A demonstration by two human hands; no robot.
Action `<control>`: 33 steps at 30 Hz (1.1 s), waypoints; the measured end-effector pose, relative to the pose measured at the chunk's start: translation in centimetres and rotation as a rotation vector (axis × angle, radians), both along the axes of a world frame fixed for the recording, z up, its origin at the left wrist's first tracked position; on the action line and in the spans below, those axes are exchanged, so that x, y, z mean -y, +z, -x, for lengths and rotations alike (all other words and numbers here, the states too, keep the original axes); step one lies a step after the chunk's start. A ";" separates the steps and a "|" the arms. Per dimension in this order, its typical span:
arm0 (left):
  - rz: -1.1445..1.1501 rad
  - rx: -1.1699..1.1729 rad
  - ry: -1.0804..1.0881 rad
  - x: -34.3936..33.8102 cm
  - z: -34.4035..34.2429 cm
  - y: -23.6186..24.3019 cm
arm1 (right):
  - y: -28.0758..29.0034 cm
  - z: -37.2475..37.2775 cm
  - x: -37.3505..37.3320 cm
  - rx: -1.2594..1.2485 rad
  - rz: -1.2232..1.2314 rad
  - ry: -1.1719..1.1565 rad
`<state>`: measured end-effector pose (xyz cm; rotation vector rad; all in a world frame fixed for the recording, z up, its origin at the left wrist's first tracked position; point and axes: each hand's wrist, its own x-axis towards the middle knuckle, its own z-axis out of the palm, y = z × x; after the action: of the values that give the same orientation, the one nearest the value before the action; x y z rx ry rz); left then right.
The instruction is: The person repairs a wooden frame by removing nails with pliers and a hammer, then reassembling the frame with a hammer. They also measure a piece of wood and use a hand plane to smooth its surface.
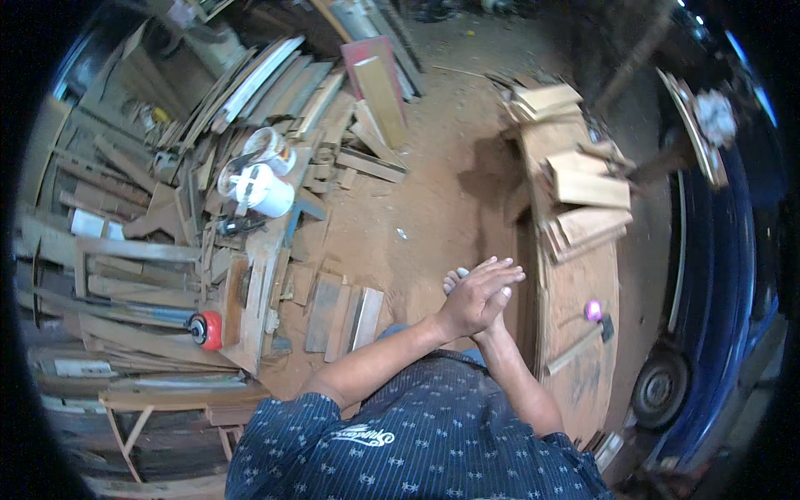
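In front of my body my two hands are pressed together, palm against palm. My left hand (472, 302) lies crosswise on top, its fingers stretched out toward the right. Under it is my right hand (492, 323), mostly hidden; some fingertips show past the left hand's far edge. I see no object between them, though the space between the palms is hidden. Nearest to the hands is the long wooden bench (583, 283) on the right. On it lie a wooden stick with a dark end (575, 348) and a small glowing pink-purple thing (593, 311).
Stacks of cut boards (592, 188) sit farther along the bench. Beside it stands a blue vehicle (708, 250). To the left, a cluttered worktop holds white buckets (265, 190) and a red round container (205, 330). Short planks (340, 317) lie on the dirt floor (433, 200).
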<state>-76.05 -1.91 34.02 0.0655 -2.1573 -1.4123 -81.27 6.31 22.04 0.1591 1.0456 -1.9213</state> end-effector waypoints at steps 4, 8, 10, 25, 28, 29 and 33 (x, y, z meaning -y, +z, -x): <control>0.164 -0.055 0.089 9.8 -2.9 2.0 | -2.2 -3.0 11.9 0.211 -0.147 0.150; 0.189 -0.039 0.241 17.4 -8.2 2.7 | -4.5 -7.8 24.0 0.260 -0.258 0.345; 0.099 -0.010 0.334 19.9 -11.0 1.3 | -4.9 -10.6 29.8 0.265 -0.305 0.423; -0.125 0.032 0.920 23.8 -25.4 -2.7 | 4.8 -26.0 52.2 0.101 -0.151 0.836; -0.139 0.012 0.759 24.0 -24.0 -1.8 | 4.4 -25.8 49.7 0.198 -0.184 0.838; -0.135 0.016 0.739 24.1 -23.6 -1.5 | 4.5 -25.4 49.3 0.217 -0.187 0.843; -0.134 -0.010 0.667 24.5 -22.0 -1.2 | 5.1 -22.6 48.7 0.152 -0.153 0.819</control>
<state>-54.07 -26.42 32.78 0.7506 -1.7758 -1.1395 -58.71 -42.37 27.12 -0.0394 0.9531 -1.0757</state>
